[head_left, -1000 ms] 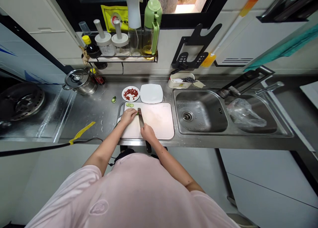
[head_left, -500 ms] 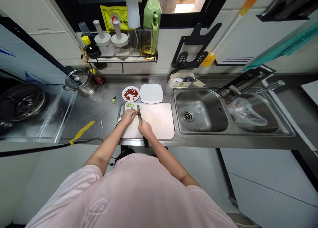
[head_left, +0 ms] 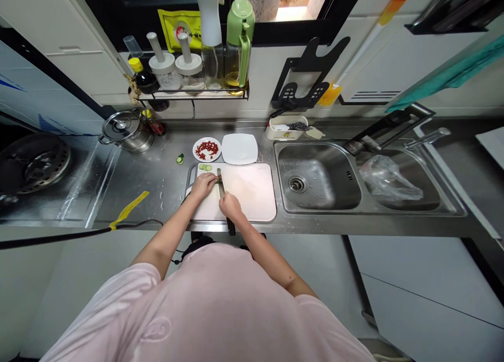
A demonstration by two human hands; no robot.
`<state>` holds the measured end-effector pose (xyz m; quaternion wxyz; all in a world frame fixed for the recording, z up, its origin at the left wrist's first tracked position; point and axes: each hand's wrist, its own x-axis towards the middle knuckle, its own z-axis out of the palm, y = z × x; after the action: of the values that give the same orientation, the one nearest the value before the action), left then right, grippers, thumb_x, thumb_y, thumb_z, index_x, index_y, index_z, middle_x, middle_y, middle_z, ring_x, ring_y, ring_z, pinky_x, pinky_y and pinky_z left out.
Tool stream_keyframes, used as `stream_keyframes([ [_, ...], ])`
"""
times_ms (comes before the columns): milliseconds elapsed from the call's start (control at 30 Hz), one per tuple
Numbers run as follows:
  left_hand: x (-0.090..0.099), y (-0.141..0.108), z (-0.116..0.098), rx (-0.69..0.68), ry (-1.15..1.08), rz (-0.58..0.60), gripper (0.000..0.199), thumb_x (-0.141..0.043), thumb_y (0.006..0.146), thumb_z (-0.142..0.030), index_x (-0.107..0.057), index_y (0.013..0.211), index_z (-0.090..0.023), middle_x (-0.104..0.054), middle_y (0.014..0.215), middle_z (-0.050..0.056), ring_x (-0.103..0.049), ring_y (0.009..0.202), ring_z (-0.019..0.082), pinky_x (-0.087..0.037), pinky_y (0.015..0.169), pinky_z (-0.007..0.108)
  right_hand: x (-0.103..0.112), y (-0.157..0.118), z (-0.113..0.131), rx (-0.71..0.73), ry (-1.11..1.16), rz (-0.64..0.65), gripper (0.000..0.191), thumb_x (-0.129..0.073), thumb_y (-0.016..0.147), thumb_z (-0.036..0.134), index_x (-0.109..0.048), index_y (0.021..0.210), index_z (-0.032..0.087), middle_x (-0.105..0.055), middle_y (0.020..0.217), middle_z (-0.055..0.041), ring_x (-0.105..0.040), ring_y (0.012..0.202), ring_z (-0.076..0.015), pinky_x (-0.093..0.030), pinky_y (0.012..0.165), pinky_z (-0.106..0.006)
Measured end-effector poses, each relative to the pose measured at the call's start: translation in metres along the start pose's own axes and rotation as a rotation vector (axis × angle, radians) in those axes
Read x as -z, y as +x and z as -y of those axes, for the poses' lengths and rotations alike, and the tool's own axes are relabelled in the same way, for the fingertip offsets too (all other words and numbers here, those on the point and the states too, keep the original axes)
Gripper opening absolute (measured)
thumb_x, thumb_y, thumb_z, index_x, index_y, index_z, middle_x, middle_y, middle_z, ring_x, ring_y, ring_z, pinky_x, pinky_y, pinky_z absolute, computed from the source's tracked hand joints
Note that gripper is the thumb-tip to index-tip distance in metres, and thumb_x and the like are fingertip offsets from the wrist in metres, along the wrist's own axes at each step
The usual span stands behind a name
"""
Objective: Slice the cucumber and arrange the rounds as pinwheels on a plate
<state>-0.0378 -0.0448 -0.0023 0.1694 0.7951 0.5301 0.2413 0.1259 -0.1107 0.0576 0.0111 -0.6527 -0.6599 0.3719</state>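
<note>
My right hand (head_left: pixel 231 206) is closed around the handle of a kitchen knife (head_left: pixel 220 182), whose blade points away from me over the white cutting board (head_left: pixel 252 194). Just left of the blade, my left hand (head_left: pixel 203 186) has its fingers bent on a small green piece of cucumber (head_left: pixel 218 179), mostly hidden under the fingertips. Several cucumber slices (head_left: pixel 205 167) lie at the board's far left corner. Beyond the board stand a round plate (head_left: pixel 195 151) with chopped red pieces and a bare square white plate (head_left: pixel 240 148).
Cucumber ends (head_left: pixel 180 159) lie on the steel counter left of the board. A lidded pot (head_left: pixel 128 131) stands farther left. To the right is a double sink (head_left: pixel 318 175) with a plastic bag (head_left: pixel 389 178) in its right basin. A rack (head_left: pixel 192 94) holds jars and bottles above.
The whole view has shifted very slightly. Both hands, the knife and the cucumber stay in nearly the same place.
</note>
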Motion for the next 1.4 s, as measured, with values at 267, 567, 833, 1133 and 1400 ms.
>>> stream_keyframes([
  [267, 0.001, 0.000, 0.001, -0.020, -0.005, -0.005, 0.020, -0.050, 0.090, -0.025, -0.068, 0.097, -0.022, -0.068, 0.097, 0.004, -0.060, 0.093, 0.018, -0.046, 0.087, 0.032, -0.001, 0.018, 0.008, 0.004, 0.010, -0.029, 0.028, -0.040, 0.090, 0.020, -0.057, 0.109, 0.011, -0.067, 0.102, -0.0165, -0.064, 0.095, -0.0247, -0.044, 0.075, -0.028],
  [567, 0.000, 0.000, 0.001, 0.001, -0.011, 0.004, 0.021, -0.049, 0.090, -0.025, -0.069, 0.097, -0.022, -0.068, 0.097, 0.005, -0.060, 0.094, 0.018, -0.046, 0.087, 0.033, -0.005, 0.001, 0.000, 0.000, -0.020, -0.004, 0.026, -0.039, 0.089, 0.019, -0.058, 0.106, 0.012, -0.067, 0.099, -0.0162, -0.065, 0.093, -0.0266, -0.045, 0.073, -0.031],
  [833, 0.000, 0.000, -0.001, -0.008, -0.006, 0.011, 0.022, -0.048, 0.090, -0.024, -0.068, 0.098, -0.022, -0.068, 0.097, 0.004, -0.060, 0.094, 0.018, -0.045, 0.088, 0.033, -0.003, 0.013, 0.006, -0.014, -0.016, 0.004, 0.027, -0.040, 0.089, 0.019, -0.058, 0.109, 0.011, -0.066, 0.104, -0.0176, -0.064, 0.097, -0.0258, -0.045, 0.076, -0.030],
  [1133, 0.001, 0.000, -0.001, -0.012, 0.003, 0.000, 0.021, -0.049, 0.090, -0.025, -0.068, 0.097, -0.022, -0.068, 0.096, 0.005, -0.060, 0.093, 0.018, -0.046, 0.086, 0.033, -0.002, 0.015, 0.008, -0.009, -0.009, -0.001, 0.028, -0.041, 0.089, 0.019, -0.057, 0.110, 0.011, -0.066, 0.105, -0.0171, -0.064, 0.097, -0.0258, -0.045, 0.075, -0.030],
  [1400, 0.000, 0.000, 0.000, -0.007, -0.002, -0.001, 0.022, -0.049, 0.090, -0.026, -0.068, 0.098, -0.022, -0.068, 0.096, 0.005, -0.060, 0.094, 0.019, -0.046, 0.086, 0.034, -0.006, 0.001, 0.003, -0.006, -0.027, 0.003, 0.026, -0.041, 0.089, 0.018, -0.058, 0.108, 0.011, -0.067, 0.101, -0.0169, -0.064, 0.095, -0.0253, -0.045, 0.074, -0.030],
])
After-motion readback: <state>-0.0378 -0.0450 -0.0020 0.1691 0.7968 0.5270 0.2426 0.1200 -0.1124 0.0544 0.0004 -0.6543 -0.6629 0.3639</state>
